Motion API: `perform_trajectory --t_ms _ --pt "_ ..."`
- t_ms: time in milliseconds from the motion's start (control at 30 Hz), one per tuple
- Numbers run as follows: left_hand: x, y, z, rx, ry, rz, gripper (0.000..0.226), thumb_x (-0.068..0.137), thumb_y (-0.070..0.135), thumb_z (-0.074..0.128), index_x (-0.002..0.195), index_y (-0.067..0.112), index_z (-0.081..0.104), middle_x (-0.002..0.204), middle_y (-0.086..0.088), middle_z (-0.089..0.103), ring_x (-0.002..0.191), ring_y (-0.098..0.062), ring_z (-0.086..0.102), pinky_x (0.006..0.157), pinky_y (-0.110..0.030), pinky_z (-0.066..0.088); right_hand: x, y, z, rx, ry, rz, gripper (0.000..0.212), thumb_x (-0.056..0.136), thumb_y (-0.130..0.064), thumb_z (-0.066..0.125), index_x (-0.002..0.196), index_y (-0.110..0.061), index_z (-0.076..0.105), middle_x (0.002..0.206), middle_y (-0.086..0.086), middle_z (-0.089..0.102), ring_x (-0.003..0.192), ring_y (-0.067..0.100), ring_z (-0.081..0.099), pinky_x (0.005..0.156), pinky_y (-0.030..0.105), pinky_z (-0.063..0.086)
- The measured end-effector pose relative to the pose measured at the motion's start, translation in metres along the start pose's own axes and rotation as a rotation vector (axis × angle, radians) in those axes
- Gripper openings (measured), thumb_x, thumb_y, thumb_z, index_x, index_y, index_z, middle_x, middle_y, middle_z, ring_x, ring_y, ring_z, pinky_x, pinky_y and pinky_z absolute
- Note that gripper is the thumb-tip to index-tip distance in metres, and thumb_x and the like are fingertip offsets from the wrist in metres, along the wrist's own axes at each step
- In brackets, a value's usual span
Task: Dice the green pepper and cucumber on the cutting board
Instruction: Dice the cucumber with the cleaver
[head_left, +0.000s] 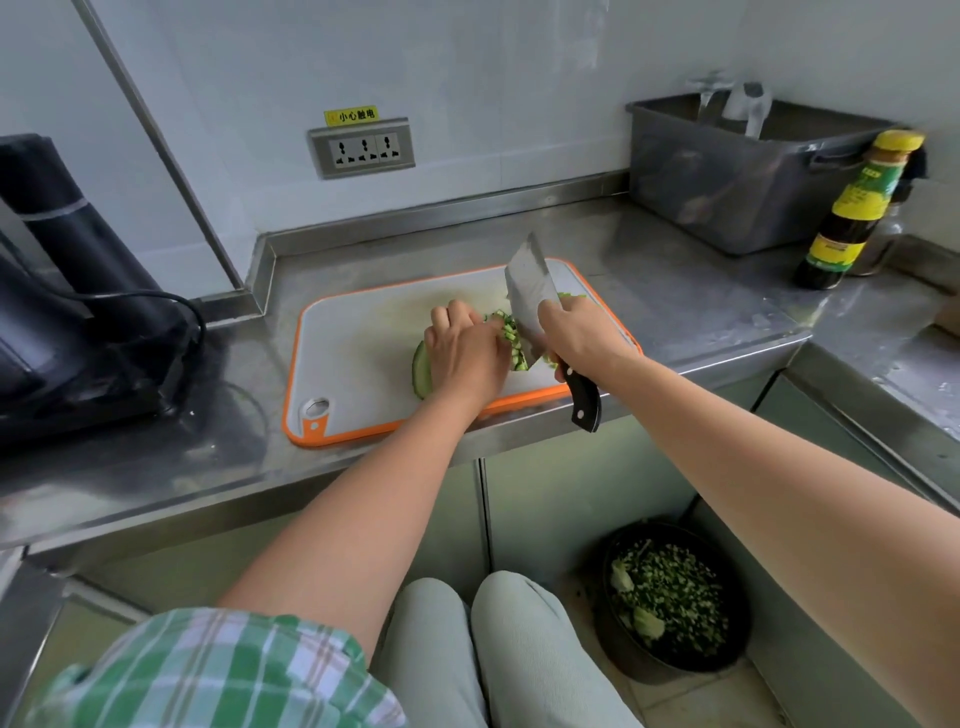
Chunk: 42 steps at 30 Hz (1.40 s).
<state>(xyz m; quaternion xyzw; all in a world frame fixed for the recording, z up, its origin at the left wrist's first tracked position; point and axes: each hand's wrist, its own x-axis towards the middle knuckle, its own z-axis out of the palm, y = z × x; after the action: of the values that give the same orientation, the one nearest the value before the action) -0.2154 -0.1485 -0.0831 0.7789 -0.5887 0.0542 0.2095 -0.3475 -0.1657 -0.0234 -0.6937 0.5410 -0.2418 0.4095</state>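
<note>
A white cutting board (363, 364) with an orange rim lies on the steel counter. My left hand (465, 353) presses down on cucumber strips, fingers curled over them; a cucumber piece (422, 371) sticks out under my palm. Diced green bits (511, 332) lie between my hands. My right hand (584, 332) grips the black handle of a cleaver (527, 293), whose blade stands edge-down beside my left knuckles. More green pieces (571, 297) show behind the blade.
A dark bowl (675, 597) of chopped greens sits on the floor below the counter. A sauce bottle (857, 208) and a steel tub (737, 176) stand at the back right. A black appliance (78, 291) with a cable fills the left.
</note>
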Motion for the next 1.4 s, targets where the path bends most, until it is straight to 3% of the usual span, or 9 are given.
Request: perform_trajectory --t_ms 200,267,367,500,633,833,1133,1233,1400 --pt "-0.002 0.010 -0.032 -0.856 -0.089 -0.317 0.049 0.098 0.048 0.031 0.080 0.015 0.062 0.069 -0.009 0.066 0.066 -0.025 0.059 0.066 -0.032 0.045 -0.004 -0.003 0.020 -0.433 0.146 -0.213 0.021 0.095 -0.027 0.036 0.092 -0.009 0.046 0.087 0.011 0.061 0.078 0.033 0.060 0.063 0.034 0.041" --pt "-0.003 0.015 -0.041 -0.825 -0.191 -0.377 0.061 0.099 0.056 0.025 0.069 0.013 0.058 0.060 -0.007 0.061 0.057 -0.020 0.056 0.058 -0.028 0.040 -0.008 -0.004 0.029 -0.622 0.180 -0.308 0.022 0.097 -0.026 0.040 0.105 -0.008 0.049 0.098 0.015 0.063 0.091 0.035 0.060 0.065 0.033 0.034" --pt "0.000 0.010 -0.036 -0.824 -0.133 -0.421 0.045 0.095 0.045 0.038 0.071 0.010 0.054 0.083 -0.021 0.066 0.082 -0.031 0.063 0.070 -0.034 0.046 -0.011 -0.003 0.040 -0.770 0.133 -0.418 0.030 0.096 -0.030 0.046 0.117 -0.010 0.052 0.109 0.014 0.063 0.102 0.034 0.060 0.068 0.033 0.034" --pt "0.003 -0.003 -0.029 -0.961 -0.014 -0.597 0.030 0.094 0.020 0.040 0.100 -0.003 0.059 0.107 -0.028 0.062 0.099 -0.039 0.059 0.082 -0.043 0.051 -0.009 -0.002 0.041 -0.537 -0.049 -0.454 0.030 0.094 -0.033 0.042 0.112 -0.016 0.058 0.108 0.014 0.060 0.102 0.033 0.056 0.075 0.035 0.039" --pt "0.004 -0.011 -0.032 -1.113 0.009 -0.676 0.024 0.094 0.017 0.038 0.087 0.004 0.057 0.087 -0.021 0.061 0.077 -0.034 0.061 0.058 -0.033 0.046 0.005 0.003 0.030 -0.227 -0.068 -0.356 0.051 0.094 -0.037 0.024 0.137 -0.026 0.050 0.116 0.010 0.043 0.118 0.027 0.042 0.096 0.034 0.034" --pt "-0.001 -0.010 -0.038 -1.132 -0.024 -0.678 0.028 0.100 0.023 0.034 0.090 0.007 0.054 0.071 -0.009 0.054 0.055 -0.021 0.050 0.029 -0.015 0.032 0.004 0.009 0.044 -0.335 -0.172 -0.419 0.062 0.082 -0.044 0.018 0.140 -0.055 0.034 0.156 -0.002 0.009 0.139 0.021 0.010 0.112 0.042 0.010" --pt "-0.002 -0.018 -0.033 -1.130 -0.031 -0.714 0.029 0.101 0.031 0.037 0.100 0.008 0.056 0.092 -0.014 0.063 0.077 -0.028 0.059 0.065 -0.030 0.044 0.020 0.015 0.046 -0.491 -0.128 -0.267 0.068 0.085 -0.046 0.013 0.151 -0.034 0.024 0.161 0.004 -0.007 0.146 0.024 -0.009 0.114 0.049 0.003" --pt "-0.002 -0.017 -0.034 -1.100 -0.027 -0.690 0.043 0.101 0.038 0.034 0.107 0.005 0.061 0.104 -0.015 0.065 0.095 -0.032 0.062 0.081 -0.034 0.046 0.015 0.007 0.049 -0.402 -0.125 -0.340 0.070 0.080 -0.045 0.013 0.150 -0.045 0.019 0.161 0.001 -0.008 0.146 0.022 -0.008 0.114 0.047 0.002" --pt "-0.004 -0.015 -0.031 -1.139 -0.033 -0.678 0.042 0.101 0.042 0.034 0.090 0.014 0.062 0.103 -0.018 0.068 0.092 -0.032 0.067 0.086 -0.043 0.055 0.019 0.003 0.060 -0.373 -0.154 -0.382 0.054 0.092 -0.042 0.017 0.144 -0.055 0.025 0.161 -0.002 -0.006 0.146 0.018 -0.010 0.113 0.044 0.000"
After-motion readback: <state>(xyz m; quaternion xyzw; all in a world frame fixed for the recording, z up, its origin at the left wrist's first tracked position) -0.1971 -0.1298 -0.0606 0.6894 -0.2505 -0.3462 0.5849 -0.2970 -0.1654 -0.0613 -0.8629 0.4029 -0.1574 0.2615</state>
